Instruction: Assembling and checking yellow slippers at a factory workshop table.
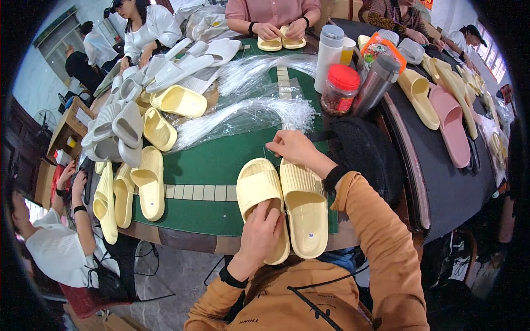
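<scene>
Two pale yellow slide slippers lie side by side at the table's near edge, toes pointing away from me. My left hand (258,236) is closed on the left slipper (258,179), its fingers reaching into the foot opening under the strap; the fingertips are hidden. Above the toe of the right slipper (307,220), my right hand (298,148) is pinched together. Whatever thin thing it may hold is too small to make out. A small white sticker marks the right slipper's heel. Just beyond that hand lies a bundle of thin white plastic strands (248,118).
Grey slippers (130,118) and more yellow slippers (148,182) pile up at left. A red-lidded jar (339,91), a white bottle (329,58) and a steel tumbler (376,83) stand beyond a black bag (361,157). Co-workers sit around; one opposite handles yellow slippers (281,41).
</scene>
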Motion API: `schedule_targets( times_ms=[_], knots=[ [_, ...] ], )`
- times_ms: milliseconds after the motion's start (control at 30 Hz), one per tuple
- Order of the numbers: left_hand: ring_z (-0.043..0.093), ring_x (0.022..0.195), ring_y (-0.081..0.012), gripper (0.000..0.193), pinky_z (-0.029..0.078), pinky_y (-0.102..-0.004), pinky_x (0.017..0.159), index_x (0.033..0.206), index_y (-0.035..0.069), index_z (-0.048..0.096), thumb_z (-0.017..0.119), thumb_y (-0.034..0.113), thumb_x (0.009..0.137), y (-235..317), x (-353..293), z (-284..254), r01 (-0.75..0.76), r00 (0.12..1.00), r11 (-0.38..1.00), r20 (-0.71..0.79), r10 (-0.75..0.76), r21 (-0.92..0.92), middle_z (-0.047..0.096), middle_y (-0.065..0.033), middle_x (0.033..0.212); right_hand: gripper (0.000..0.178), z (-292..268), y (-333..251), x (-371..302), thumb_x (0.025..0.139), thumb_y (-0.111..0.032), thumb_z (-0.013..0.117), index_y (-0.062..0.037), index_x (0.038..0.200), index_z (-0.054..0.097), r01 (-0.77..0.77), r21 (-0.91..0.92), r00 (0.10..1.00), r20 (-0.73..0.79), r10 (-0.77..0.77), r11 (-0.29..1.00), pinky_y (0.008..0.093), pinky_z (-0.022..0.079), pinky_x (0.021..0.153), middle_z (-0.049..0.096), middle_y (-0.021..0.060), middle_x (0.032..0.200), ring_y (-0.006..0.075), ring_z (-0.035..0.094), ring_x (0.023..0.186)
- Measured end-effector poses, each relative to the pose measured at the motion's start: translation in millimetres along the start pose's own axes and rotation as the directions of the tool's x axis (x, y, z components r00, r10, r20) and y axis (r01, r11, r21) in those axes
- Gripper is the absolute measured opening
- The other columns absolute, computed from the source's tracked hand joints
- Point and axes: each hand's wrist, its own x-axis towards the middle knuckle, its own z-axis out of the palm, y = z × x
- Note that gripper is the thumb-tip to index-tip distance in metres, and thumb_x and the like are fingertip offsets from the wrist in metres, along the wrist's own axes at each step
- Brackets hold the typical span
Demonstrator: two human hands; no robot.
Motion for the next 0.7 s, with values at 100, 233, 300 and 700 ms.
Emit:
schedule_targets(
  times_ms=[100, 233, 300, 700],
  knots=[
    [0.061, 0.087, -0.0378, 0.017, 0.051, -0.0439, 0.074, 0.094, -0.001, 0.058, 0.067, 0.01, 0.086, -1.4, -1.7, -0.4, 0.008, 1.0, 1.0, 0.006, -0.008, -0.005, 0.055, -0.0207, 0.114, 0.039, 0.4, -9.7, 0.0, 0.082, -0.043, 0.069, -0.0053, 0.092, 0.071, -0.043, 0.068, 0.985, 0.169, 0.031, 0.997, 0.0429, 0.054, 0.079, 0.072, 0.0153, 0.085, 0.0335, 0.069, 0.084],
    [0.061, 0.087, -0.0378, 0.017, 0.051, -0.0439, 0.074, 0.095, -0.001, 0.058, 0.067, 0.01, 0.085, -0.1, -0.9, -1.2, 0.007, 1.0, 1.0, 0.017, -0.007, -0.016, 0.055, -0.0205, 0.113, 0.034, 8.3, -12.4, -3.1, 0.079, -0.038, 0.071, -0.006, 0.091, 0.073, 0.031, 0.003, 0.989, 0.144, -0.031, 1.0, 0.0407, 0.054, 0.079, 0.073, 0.0132, 0.082, 0.0308, 0.07, 0.084],
    [0.061, 0.09, -0.0419, 0.015, 0.051, -0.0462, 0.076, 0.091, -0.003, 0.059, 0.067, 0.009, 0.086, 3.2, 0.3, -3.0, 0.041, 0.999, 0.997, 0.015, -0.041, -0.062, 0.056, -0.0219, 0.111, 0.03, 11.9, -10.1, -0.5, 0.077, -0.032, 0.073, -0.0055, 0.09, 0.074, 0.057, 0.149, 0.988, 0.136, -0.078, 0.987, 0.0408, 0.054, 0.078, 0.072, 0.0129, 0.08, 0.0312, 0.07, 0.082],
    [0.063, 0.091, -0.035, 0.031, 0.053, -0.0395, 0.076, 0.108, 0.002, 0.061, 0.072, 0.012, 0.081, 2.8, -1.2, -8.9, -0.06, 0.993, 0.997, -0.101, 0.054, -0.052, 0.06, -0.0177, 0.114, 0.018, -43.3, -45.2, -64.2, 0.09, -0.013, 0.064, 0.0037, 0.093, 0.068, 0.235, 0.34, 0.971, -0.043, -0.234, 0.911, 0.0261, 0.051, 0.056, 0.067, 0.0072, 0.072, 0.0113, 0.066, 0.062]
  ],
)
